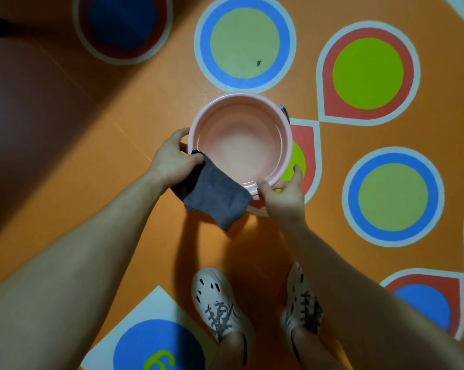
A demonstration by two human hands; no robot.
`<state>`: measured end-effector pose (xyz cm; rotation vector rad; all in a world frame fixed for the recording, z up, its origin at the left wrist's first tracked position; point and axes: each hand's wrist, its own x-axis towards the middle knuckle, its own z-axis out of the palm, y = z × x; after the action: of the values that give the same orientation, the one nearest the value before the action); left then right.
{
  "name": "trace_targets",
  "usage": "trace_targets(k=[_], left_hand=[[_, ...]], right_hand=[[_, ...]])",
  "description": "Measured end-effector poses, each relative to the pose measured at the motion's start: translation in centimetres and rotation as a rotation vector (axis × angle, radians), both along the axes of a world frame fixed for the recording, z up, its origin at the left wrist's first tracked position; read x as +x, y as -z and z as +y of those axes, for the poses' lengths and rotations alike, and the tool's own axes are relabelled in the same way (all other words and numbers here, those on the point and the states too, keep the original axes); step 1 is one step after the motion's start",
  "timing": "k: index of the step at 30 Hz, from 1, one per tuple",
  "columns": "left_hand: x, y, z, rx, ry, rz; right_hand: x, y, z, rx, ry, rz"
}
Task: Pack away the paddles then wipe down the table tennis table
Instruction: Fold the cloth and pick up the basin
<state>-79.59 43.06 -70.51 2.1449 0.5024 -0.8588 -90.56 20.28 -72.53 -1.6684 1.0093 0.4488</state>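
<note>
We have the grey cloth (214,194) folded and draped over the near-left rim of the pink basin (238,96), most of it hanging outside the rim towards us. Its long side runs slantwise from our left hand (172,158) down towards our right hand (284,192), ending just beside the right thumb. The left hand is the one on it, thumb pinching the cloth's upper end while the fingers curl round the basin's outer wall. The right hand grips the near-right rim, thumb on top. Whether the basin holds water we cannot tell. Below it lie the orange floor (172,102) with painted circles and our pale shoes (220,308). Neither the table nor the paddles are in view, so wiping looks not yet begun.
</note>
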Motion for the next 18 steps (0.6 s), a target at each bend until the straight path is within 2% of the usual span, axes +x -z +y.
trace_targets(k=[2,4,6,9,11,15,16,18], left_hand=[[-0.3,-0.1,-0.1,0.112,0.067,-0.028],[-0.8,-0.2,-0.3,0.247,0.112,-0.029],[-1.3,-0.2,-0.3,0.310,0.136,-0.041],[-1.8,-0.3,0.0,0.251,0.100,-0.147],[-1.5,-0.6,0.2,0.221,0.044,-0.170],[-1.5,0.1,0.3,0.195,0.083,-0.029],[-1.5,0.2,0.3,0.182,0.093,-0.047],[-0.9,0.3,0.4,0.156,0.138,-0.117]], right_hand=[[-0.2,-0.2,0.9,0.094,0.056,0.122],[-1.1,-0.6,2.3,0.233,-0.029,0.239],[-2.3,-0.6,3.5,0.275,-0.107,0.227],[-2.1,-1.6,4.0,0.112,-0.202,0.122],[-1.6,-2.2,3.7,0.056,-0.163,0.081],[-1.4,-1.0,3.2,0.013,-0.233,0.214],[-1.2,-0.8,2.9,-0.020,-0.257,0.252],[-0.8,-0.5,1.8,-0.041,-0.216,0.206]])
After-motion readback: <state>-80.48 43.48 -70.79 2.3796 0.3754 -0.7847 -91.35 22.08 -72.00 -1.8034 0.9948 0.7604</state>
